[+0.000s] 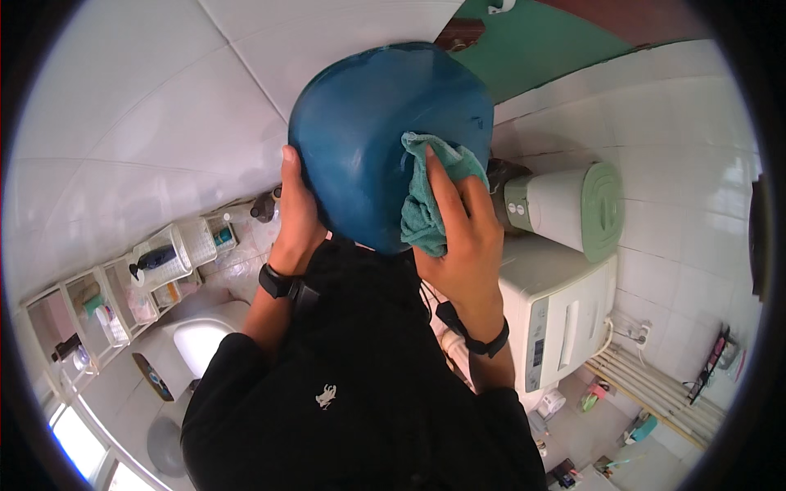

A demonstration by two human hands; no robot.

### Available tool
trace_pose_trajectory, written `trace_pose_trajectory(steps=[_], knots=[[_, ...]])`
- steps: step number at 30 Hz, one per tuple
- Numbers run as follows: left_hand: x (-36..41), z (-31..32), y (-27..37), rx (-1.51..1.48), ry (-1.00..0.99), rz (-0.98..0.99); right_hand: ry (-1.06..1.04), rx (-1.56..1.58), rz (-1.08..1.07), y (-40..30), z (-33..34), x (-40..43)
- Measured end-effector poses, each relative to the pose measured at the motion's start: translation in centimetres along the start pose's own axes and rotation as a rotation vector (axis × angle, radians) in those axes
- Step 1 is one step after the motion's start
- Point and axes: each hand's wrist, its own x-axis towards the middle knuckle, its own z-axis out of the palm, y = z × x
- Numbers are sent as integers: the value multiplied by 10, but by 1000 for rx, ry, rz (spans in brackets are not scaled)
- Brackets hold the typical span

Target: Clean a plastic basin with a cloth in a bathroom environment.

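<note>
A blue plastic basin [362, 135] is held up in front of my chest. My left hand [298, 215] grips its left rim, the thumb lying along the outer edge and the other fingers hidden behind it. In my right hand [460, 227] is a bunched green cloth [424, 208], pressed against the lower right part of the basin. The index finger lies stretched over the cloth. Dark bands circle both wrists.
At right, a white and green lidded bin [559, 205] stands on a white washing machine [571, 307]. Pipes [651, 386] run along the wall below. At left are a white shelf rack [116, 301] with bottles and baskets, and a toilet [202, 337]. Tiled wall rises behind the basin.
</note>
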Motion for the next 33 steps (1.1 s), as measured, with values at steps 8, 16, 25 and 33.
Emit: trace_pose_trajectory(steps=[8, 16, 25, 33], knots=[[-1, 3, 3, -3, -3, -18, -107, 36, -78, 9, -6, 0], [3, 12, 1, -35, -2, -75, -110, 125, -3, 14, -23, 2], [8, 2, 0, 136, -63, 52, 46, 259, 63, 13, -19, 10], [6, -19, -5, 394, -83, 205, -26, 259, 46, 16, -18, 9]])
